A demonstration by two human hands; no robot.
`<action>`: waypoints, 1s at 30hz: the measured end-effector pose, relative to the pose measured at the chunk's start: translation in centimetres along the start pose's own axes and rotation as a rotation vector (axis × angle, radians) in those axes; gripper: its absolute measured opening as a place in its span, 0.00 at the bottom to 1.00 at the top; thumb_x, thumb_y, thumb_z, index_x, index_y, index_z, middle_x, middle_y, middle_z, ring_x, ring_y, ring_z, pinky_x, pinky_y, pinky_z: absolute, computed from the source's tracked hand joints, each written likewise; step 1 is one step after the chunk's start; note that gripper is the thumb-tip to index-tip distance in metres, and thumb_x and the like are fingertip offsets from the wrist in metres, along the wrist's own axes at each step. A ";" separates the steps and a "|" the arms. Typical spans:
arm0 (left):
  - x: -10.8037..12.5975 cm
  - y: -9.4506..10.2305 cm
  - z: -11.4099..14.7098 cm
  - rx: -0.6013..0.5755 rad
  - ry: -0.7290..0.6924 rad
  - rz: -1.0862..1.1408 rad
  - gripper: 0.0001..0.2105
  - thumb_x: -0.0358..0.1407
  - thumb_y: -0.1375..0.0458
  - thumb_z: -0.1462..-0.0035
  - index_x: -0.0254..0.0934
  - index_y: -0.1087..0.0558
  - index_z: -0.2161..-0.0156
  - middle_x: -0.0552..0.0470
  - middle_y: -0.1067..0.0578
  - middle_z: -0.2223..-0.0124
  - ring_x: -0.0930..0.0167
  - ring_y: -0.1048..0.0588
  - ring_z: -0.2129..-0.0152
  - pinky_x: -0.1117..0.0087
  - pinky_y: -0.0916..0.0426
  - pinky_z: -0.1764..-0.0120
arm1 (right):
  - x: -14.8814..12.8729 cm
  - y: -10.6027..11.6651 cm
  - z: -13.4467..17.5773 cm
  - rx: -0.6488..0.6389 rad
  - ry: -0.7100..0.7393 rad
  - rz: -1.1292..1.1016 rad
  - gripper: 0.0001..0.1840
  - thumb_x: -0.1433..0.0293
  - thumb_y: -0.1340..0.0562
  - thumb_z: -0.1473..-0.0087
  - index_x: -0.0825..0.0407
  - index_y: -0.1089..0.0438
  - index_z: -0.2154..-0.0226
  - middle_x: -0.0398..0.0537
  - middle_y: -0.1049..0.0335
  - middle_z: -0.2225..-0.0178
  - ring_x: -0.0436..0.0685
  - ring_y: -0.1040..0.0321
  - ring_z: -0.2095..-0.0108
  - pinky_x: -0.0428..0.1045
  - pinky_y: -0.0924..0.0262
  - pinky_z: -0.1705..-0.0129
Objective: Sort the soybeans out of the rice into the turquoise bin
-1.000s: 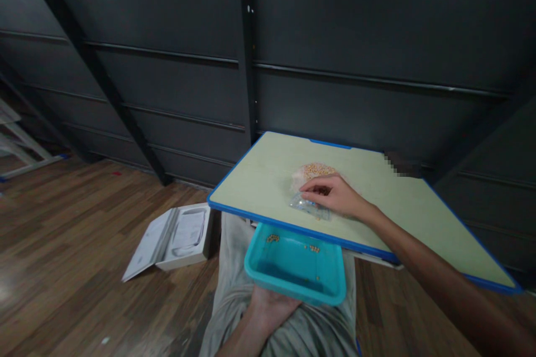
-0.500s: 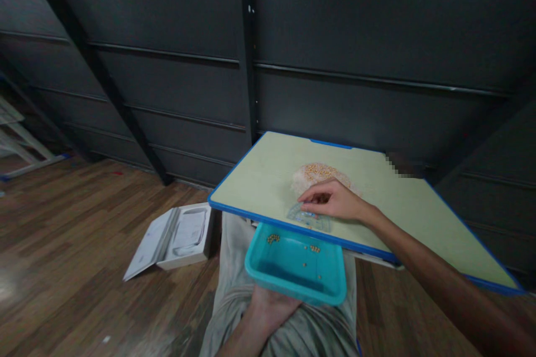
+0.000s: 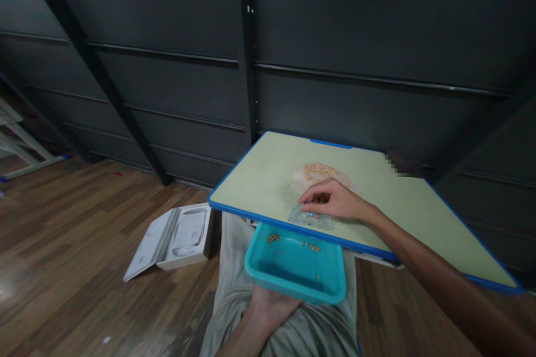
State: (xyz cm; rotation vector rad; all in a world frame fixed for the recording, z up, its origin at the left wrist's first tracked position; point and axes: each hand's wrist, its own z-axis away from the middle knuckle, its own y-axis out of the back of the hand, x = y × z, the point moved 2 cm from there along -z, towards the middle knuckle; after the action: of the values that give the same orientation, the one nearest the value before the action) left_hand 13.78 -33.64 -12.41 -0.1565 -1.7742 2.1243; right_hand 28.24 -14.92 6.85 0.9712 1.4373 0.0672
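A turquoise plastic tray (image 3: 293, 289) rests over my lap, tucked against the table's front edge. My left hand (image 3: 274, 305) supports it from below, with its fingers hidden under the tray. Inside are small clusters of round tan beans (image 3: 273, 239) and a few loose ones. On the table, my right hand (image 3: 337, 201) has its fingers curled and pinched at the top of a clear protractor (image 3: 312, 221) lying near the front edge. Just behind that hand is a pale heap of what looks like rice (image 3: 301, 179), topped with yellow beans (image 3: 320, 170).
The folding table (image 3: 259, 178) has a cream top and blue rim. An open white box (image 3: 188, 242) with papers sits on the wooden floor (image 3: 96, 223) at left. A dark panelled wall (image 3: 176, 11) stands behind the table. White metal legs (image 3: 29, 148) show far left.
The protractor has shifted slightly right. Small beans seen by it at the table edge are gone, and the loose beans in the tray lie differently. My left hand keeps its place.
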 end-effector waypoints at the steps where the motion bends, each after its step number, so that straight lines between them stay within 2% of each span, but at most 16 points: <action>1: 0.0 0.4 -0.1 0.000 -0.001 0.001 0.18 0.39 0.40 0.22 0.48 0.09 0.39 0.44 0.05 0.47 0.50 0.10 0.41 0.40 0.27 0.25 | 0.0 0.1 0.0 0.014 0.004 0.023 0.16 0.53 0.22 0.33 0.48 0.07 0.57 0.49 0.13 0.66 0.56 0.24 0.68 0.52 0.31 0.64; 4: -0.1 1.8 -0.5 -0.015 -0.005 -0.014 0.19 0.41 0.42 0.21 0.49 0.10 0.37 0.43 0.05 0.45 0.49 0.12 0.36 0.39 0.29 0.24 | 0.1 0.4 0.0 0.071 0.012 0.107 0.12 0.58 0.24 0.31 0.48 0.08 0.56 0.49 0.12 0.65 0.56 0.24 0.68 0.52 0.30 0.62; 7: -0.1 2.9 -0.7 -0.054 -0.009 -0.029 0.20 0.42 0.43 0.20 0.51 0.09 0.38 0.44 0.05 0.44 0.50 0.10 0.38 0.41 0.29 0.23 | 0.6 0.9 -0.2 0.127 0.015 0.172 0.11 0.60 0.25 0.30 0.48 0.07 0.54 0.48 0.12 0.65 0.56 0.24 0.68 0.51 0.30 0.62; 10: -0.1 3.4 -0.6 -0.108 -0.003 -0.015 0.21 0.43 0.43 0.20 0.52 0.11 0.34 0.44 0.06 0.42 0.50 0.10 0.39 0.41 0.30 0.23 | 1.2 1.6 -0.3 0.193 0.024 0.250 0.11 0.61 0.26 0.29 0.48 0.07 0.53 0.49 0.10 0.63 0.58 0.22 0.66 0.52 0.29 0.60; 14: 0.0 3.6 -0.6 -0.132 -0.005 0.006 0.22 0.42 0.45 0.19 0.53 0.13 0.32 0.45 0.06 0.41 0.52 0.10 0.39 0.42 0.30 0.23 | 1.6 2.5 -0.3 0.283 0.042 0.382 0.08 0.66 0.26 0.29 0.47 0.07 0.53 0.53 0.07 0.56 0.63 0.16 0.59 0.56 0.27 0.53; 18: 0.1 3.8 -0.8 -0.149 -0.008 -0.018 0.21 0.43 0.45 0.19 0.51 0.11 0.35 0.45 0.06 0.41 0.53 0.11 0.39 0.43 0.31 0.22 | 1.3 2.8 -0.3 0.290 0.055 0.432 0.09 0.68 0.27 0.28 0.46 0.07 0.52 0.54 0.07 0.54 0.65 0.14 0.57 0.57 0.25 0.49; 21: 0.3 3.8 -0.8 -0.159 -0.003 -0.064 0.20 0.42 0.41 0.20 0.48 0.12 0.34 0.42 0.06 0.41 0.52 0.11 0.37 0.42 0.33 0.21 | 1.2 2.8 -0.3 0.299 0.058 0.454 0.08 0.68 0.27 0.27 0.46 0.07 0.53 0.55 0.07 0.53 0.66 0.13 0.55 0.58 0.24 0.47; 26: 0.3 3.3 -0.6 -0.063 -0.011 -0.118 0.23 0.42 0.39 0.21 0.47 0.16 0.28 0.40 0.07 0.40 0.49 0.12 0.35 0.41 0.28 0.24 | 1.2 2.9 -0.3 0.326 0.082 0.458 0.09 0.69 0.27 0.27 0.45 0.08 0.52 0.55 0.06 0.51 0.66 0.12 0.54 0.60 0.22 0.45; 30: 0.3 2.4 -0.4 -0.046 -0.021 -0.125 0.21 0.41 0.44 0.20 0.50 0.11 0.35 0.45 0.05 0.44 0.48 0.11 0.37 0.42 0.24 0.28 | 1.0 3.0 -0.1 0.345 0.111 0.451 0.11 0.68 0.29 0.26 0.45 0.08 0.51 0.55 0.06 0.49 0.67 0.10 0.52 0.61 0.21 0.42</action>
State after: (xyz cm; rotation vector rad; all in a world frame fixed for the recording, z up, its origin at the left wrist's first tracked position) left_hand 13.14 -33.55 -14.81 -0.0338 -1.7969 2.0056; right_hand 29.86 -12.37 7.87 1.5873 1.3297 0.2120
